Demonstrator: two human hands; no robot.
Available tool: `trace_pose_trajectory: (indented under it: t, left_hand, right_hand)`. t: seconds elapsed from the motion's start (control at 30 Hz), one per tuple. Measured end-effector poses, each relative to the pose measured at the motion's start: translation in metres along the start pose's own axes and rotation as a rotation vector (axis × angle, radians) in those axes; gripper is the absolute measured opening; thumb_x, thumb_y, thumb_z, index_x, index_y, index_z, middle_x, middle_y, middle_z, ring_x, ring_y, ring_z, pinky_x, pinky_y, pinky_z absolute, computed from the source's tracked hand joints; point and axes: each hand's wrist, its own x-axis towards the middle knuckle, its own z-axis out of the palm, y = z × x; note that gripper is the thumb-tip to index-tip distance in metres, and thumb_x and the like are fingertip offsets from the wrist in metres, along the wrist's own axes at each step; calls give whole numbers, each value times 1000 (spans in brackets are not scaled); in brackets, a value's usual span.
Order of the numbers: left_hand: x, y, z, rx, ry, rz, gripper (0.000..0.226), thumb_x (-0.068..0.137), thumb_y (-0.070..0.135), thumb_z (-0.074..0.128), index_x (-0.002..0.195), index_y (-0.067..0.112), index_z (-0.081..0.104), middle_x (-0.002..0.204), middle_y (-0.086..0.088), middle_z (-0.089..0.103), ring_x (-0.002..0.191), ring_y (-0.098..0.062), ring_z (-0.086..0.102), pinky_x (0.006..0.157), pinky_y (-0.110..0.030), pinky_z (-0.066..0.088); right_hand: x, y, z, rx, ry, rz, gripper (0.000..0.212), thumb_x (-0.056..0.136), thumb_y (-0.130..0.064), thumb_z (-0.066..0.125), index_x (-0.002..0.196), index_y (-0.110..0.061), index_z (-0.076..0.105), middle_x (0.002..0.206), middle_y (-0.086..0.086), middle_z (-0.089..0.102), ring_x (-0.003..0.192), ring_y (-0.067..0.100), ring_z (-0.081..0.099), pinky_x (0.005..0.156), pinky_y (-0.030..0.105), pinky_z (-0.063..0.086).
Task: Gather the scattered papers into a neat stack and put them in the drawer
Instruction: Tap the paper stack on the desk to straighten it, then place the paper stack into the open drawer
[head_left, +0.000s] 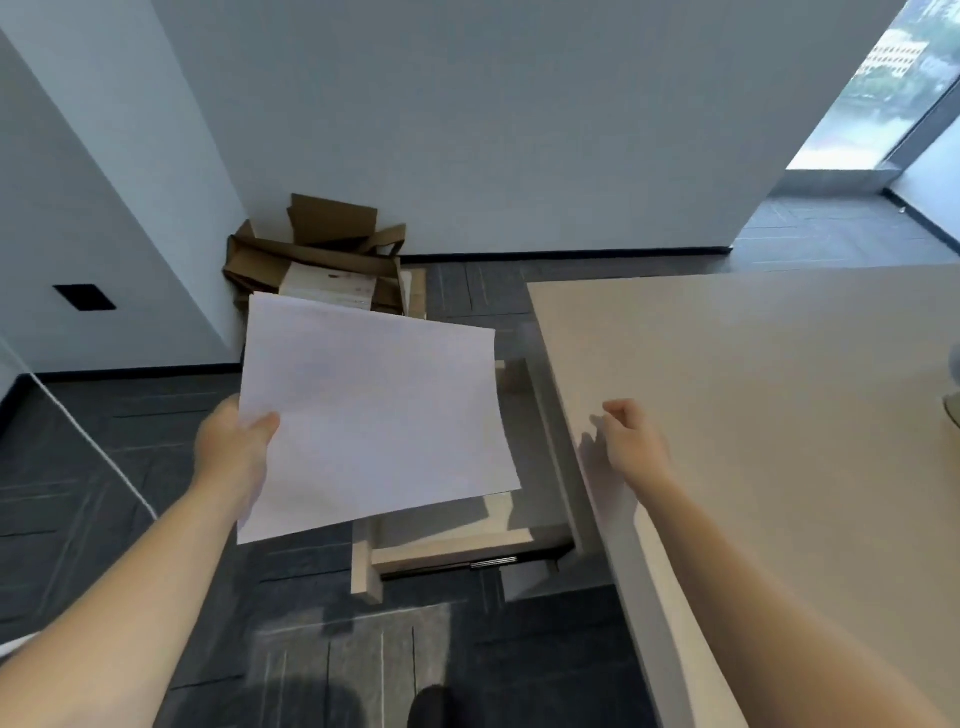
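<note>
My left hand (236, 447) grips a stack of white papers (374, 410) by its near left corner, thumb on top. The stack hangs level in the air above the pulled-out drawer (447, 540) on the left side of the beige desk (753, 395), and it hides most of the drawer's inside. The drawer's light wooden front and a metal slide rail show below the papers. My right hand (631, 441) hovers over the desk's left edge with its fingers curled in and nothing in it.
Flattened cardboard boxes (317, 260) lie piled in the corner by the white wall. A white cable (88, 436) runs across the dark carpet tiles on the left. A pale object (951, 410) sits at the desk's far right edge. A shoe tip (431, 706) shows at the bottom.
</note>
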Motion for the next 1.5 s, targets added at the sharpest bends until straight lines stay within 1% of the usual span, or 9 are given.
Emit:
trace_pose_trajectory:
  t: [0.07, 0.3, 0.5, 0.87, 1.0, 1.13, 1.23, 1.37, 1.5]
  left_hand:
    - [8, -9, 10, 41, -7, -19, 34, 90, 3, 48, 123, -1, 53, 128, -21, 57, 96, -19, 48, 83, -28, 34]
    - [24, -44, 73, 168, -111, -97, 33, 91, 3, 44, 123, -3, 51, 129, -22, 55, 99, -26, 51, 80, -29, 33]
    - [25, -74, 136, 202, -220, -184, 33, 91, 8, 46, 123, 0, 51, 129, -19, 56, 116, -35, 53, 86, -32, 38]
    - [16, -104, 190, 297, -376, -244, 33, 91, 15, 47, 122, 3, 47, 128, -16, 56, 115, -36, 53, 96, -40, 44]
    - [14, -97, 191, 352, -438, -229, 50, 85, 22, 53, 130, 5, 38, 133, -15, 52, 116, -38, 53, 99, -48, 45]
    - [11, -86, 177, 551, -369, -21, 69, 88, 20, 54, 145, 4, 19, 156, -15, 19, 144, -32, 19, 117, -44, 20]
    - [6, -82, 164, 727, -212, 177, 69, 89, 19, 51, 147, 9, 14, 159, -14, 1, 147, -30, -4, 120, -43, 0]
    - [0, -83, 150, 855, -128, -34, 84, 87, 24, 54, 148, 15, -4, 158, -15, -12, 145, -38, -5, 117, -51, 1]
    - [1, -81, 146, 772, -126, -208, 90, 85, 25, 58, 147, 8, -6, 158, -17, 1, 143, -38, 12, 117, -47, 15]
  right_hand:
    - [6, 5, 5, -154, 23, -29, 36, 94, -16, 40, 126, -2, 48, 128, 17, 55, 120, 30, 48, 95, 29, 37]
    - [21, 21, 11, -481, 48, -201, 39, 91, -11, 43, 129, -7, 48, 144, 12, 40, 134, 30, 31, 110, 37, 25]
    - [27, 29, 15, -566, 98, -279, 39, 92, -14, 39, 130, -13, 45, 146, 7, 37, 136, 26, 27, 110, 36, 20]
    - [28, 32, 21, -630, 130, -275, 39, 91, -15, 38, 129, -13, 44, 146, 8, 35, 136, 28, 26, 108, 39, 19]
    - [29, 32, 21, -632, 126, -274, 39, 91, -16, 37, 129, -13, 44, 146, 8, 35, 135, 28, 26, 109, 39, 19]
    - [27, 31, 21, -620, 127, -276, 38, 92, -16, 35, 128, -13, 44, 146, 8, 35, 136, 28, 25, 109, 38, 18]
    - [25, 31, 21, -610, 115, -285, 38, 93, -15, 34, 129, -12, 44, 147, 9, 35, 136, 28, 25, 110, 38, 17]
    - [24, 31, 17, -613, 87, -292, 40, 93, -17, 34, 132, -13, 42, 149, 9, 33, 138, 28, 24, 111, 38, 17]
    - [24, 32, 12, -641, 32, -305, 42, 94, -19, 34, 136, -14, 39, 150, 8, 31, 139, 28, 22, 112, 38, 18]
